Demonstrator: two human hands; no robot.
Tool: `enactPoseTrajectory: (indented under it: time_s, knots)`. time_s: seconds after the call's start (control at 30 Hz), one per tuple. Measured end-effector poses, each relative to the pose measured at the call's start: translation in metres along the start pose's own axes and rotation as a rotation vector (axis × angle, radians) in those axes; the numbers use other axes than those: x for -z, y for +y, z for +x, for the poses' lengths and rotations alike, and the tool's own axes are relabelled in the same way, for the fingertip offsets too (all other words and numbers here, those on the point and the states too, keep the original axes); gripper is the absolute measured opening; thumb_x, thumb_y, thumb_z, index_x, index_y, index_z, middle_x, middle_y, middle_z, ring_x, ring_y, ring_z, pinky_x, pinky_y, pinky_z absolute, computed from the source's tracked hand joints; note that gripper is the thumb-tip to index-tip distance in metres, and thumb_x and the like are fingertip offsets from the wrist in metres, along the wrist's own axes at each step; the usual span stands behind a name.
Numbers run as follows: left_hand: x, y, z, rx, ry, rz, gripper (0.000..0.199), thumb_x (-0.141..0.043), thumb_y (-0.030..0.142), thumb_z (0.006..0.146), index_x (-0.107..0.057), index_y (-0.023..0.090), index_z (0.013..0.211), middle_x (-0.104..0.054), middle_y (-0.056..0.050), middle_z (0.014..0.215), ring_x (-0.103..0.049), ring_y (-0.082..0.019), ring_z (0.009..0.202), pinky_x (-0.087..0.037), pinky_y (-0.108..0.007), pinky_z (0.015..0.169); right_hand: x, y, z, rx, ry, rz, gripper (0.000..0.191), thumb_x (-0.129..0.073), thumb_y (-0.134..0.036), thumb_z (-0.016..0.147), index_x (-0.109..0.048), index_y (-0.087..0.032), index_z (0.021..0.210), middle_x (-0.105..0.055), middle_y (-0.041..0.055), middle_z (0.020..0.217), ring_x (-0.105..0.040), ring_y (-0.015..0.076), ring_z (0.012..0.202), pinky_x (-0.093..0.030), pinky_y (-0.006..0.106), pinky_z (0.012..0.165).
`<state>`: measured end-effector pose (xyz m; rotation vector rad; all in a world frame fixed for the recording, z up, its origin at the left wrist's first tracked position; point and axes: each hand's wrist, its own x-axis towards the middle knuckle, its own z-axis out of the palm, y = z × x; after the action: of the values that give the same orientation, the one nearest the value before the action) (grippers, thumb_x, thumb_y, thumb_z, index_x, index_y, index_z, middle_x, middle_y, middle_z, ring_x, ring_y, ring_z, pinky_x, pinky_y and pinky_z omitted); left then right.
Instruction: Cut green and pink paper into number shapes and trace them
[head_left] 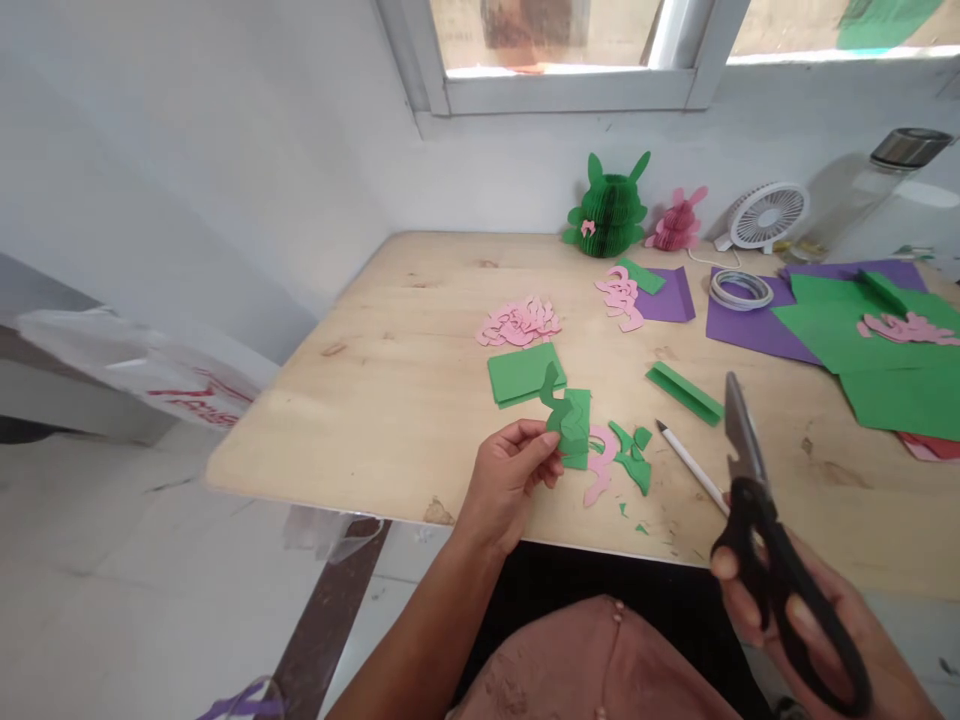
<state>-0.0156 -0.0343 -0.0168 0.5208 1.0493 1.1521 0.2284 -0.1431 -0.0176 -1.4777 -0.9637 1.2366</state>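
Between the thumb and fingers of my left hand (514, 475) is a green paper cutout (568, 422) with a wavy outline. Below and behind it lies a folded green paper (577, 400). My right hand (814, 610) grips black-handled scissors (754, 480) at the lower right, blades pointing up and looking closed. Just right of the left hand, a curved pink paper cutout (600, 465) rests on the table beside green paper scraps (634, 465). A white pencil (690, 465) lies partly behind the scissors.
A pink cutout pile (521, 322) and a green folded card (517, 375) lie mid-table (360, 400). Green sheets (885, 390) and a tape roll (741, 290) are at right. Along the wall stand green (609, 215) and pink paper figures (679, 220), a fan (769, 215) and a bottle (862, 215).
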Motion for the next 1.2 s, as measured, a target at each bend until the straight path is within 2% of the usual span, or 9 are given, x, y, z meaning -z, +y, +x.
enactPoseTrajectory:
  time_s: [0.17,0.37,0.5,0.67,0.8,0.87,1.03,1.1,1.2]
  knots:
    - [0.001,0.002,-0.005,-0.020,-0.016,0.016,0.024,-0.080,0.026,0.061,-0.062,0.015,0.072,-0.060,0.002,0.052,-0.052,-0.009,0.047,-0.038,-0.019,0.046,-0.025,-0.001,-0.012,-0.027,-0.094,0.028,0.049,-0.070,-0.057,0.069,-0.067,-0.033,0.112,-0.070,0.0107,0.084,-0.065,0.0283,0.069,-0.048,0.036,0.051]
    - [0.002,0.004,-0.010,-0.002,-0.088,0.020,0.021,-0.079,0.023,0.064,-0.061,0.016,0.071,-0.061,0.001,0.052,-0.054,-0.009,0.049,-0.039,-0.019,0.048,-0.021,0.001,-0.010,-0.045,-0.107,0.084,0.052,-0.074,-0.055,0.067,-0.062,-0.036,0.114,-0.068,0.0070,0.094,-0.062,0.0216,0.068,-0.049,0.032,0.060]
    - [0.002,0.003,-0.011,0.020,-0.110,0.017,0.021,-0.079,0.023,0.063,-0.061,0.015,0.069,-0.062,0.001,0.055,-0.055,-0.009,0.051,-0.039,-0.019,0.049,-0.022,-0.001,-0.008,-0.065,-0.187,0.133,0.045,-0.071,-0.056,0.068,-0.064,-0.036,0.108,-0.066,0.0065,0.087,-0.058,0.0193,0.060,-0.049,0.031,0.056]
    - [0.002,0.004,-0.011,0.044,-0.148,0.025,0.020,-0.079,0.023,0.064,-0.061,0.015,0.069,-0.062,0.001,0.055,-0.054,-0.009,0.050,-0.040,-0.019,0.049,-0.030,-0.006,-0.021,-0.107,-0.235,0.054,0.042,-0.056,-0.065,0.073,-0.069,-0.039,0.103,-0.058,0.0059,0.059,-0.052,0.0237,0.044,-0.045,0.038,0.042]
    - [0.001,0.005,-0.012,0.050,-0.173,0.041,0.020,-0.079,0.025,0.066,-0.062,0.015,0.069,-0.060,0.001,0.056,-0.055,-0.010,0.053,-0.040,-0.019,0.049,-0.032,-0.001,-0.027,-0.081,-0.245,0.042,0.036,-0.056,-0.061,0.075,-0.069,-0.045,0.103,-0.063,0.0039,0.064,-0.059,0.0232,0.049,-0.048,0.036,0.043]
    - [0.002,0.005,-0.012,0.050,-0.175,0.046,0.020,-0.078,0.027,0.067,-0.062,0.015,0.070,-0.060,0.001,0.056,-0.056,-0.010,0.053,-0.040,-0.019,0.049,-0.034,0.001,-0.025,-0.057,-0.242,0.067,0.040,-0.054,-0.063,0.077,-0.067,-0.044,0.110,-0.066,0.0037,0.069,-0.060,0.0215,0.051,-0.049,0.034,0.045]
    - [0.002,0.004,-0.011,0.054,-0.173,0.045,0.019,-0.076,0.027,0.069,-0.062,0.015,0.071,-0.060,0.001,0.057,-0.056,-0.010,0.055,-0.042,-0.020,0.051,-0.038,0.002,-0.016,0.028,-0.240,0.148,0.076,-0.037,-0.079,0.076,-0.051,-0.032,0.135,-0.066,0.0071,0.077,-0.059,0.0201,0.059,-0.051,0.035,0.057]
    - [0.000,0.004,-0.010,0.050,-0.173,0.041,0.018,-0.076,0.027,0.069,-0.062,0.015,0.071,-0.060,0.000,0.058,-0.057,-0.011,0.055,-0.044,-0.021,0.052,-0.038,0.005,-0.012,0.045,-0.260,0.105,0.078,-0.039,-0.079,0.076,-0.049,-0.031,0.137,-0.064,0.0061,0.077,-0.058,0.0192,0.061,-0.051,0.033,0.059]
    - [-0.004,0.005,-0.012,0.046,-0.188,0.033,0.018,-0.076,0.025,0.069,-0.062,0.015,0.069,-0.060,0.000,0.057,-0.057,-0.011,0.054,-0.046,-0.021,0.053,-0.036,0.010,-0.007,0.027,-0.288,0.025,0.069,-0.050,-0.069,0.079,-0.052,-0.029,0.135,-0.063,0.0048,0.077,-0.058,0.0179,0.063,-0.050,0.030,0.061]
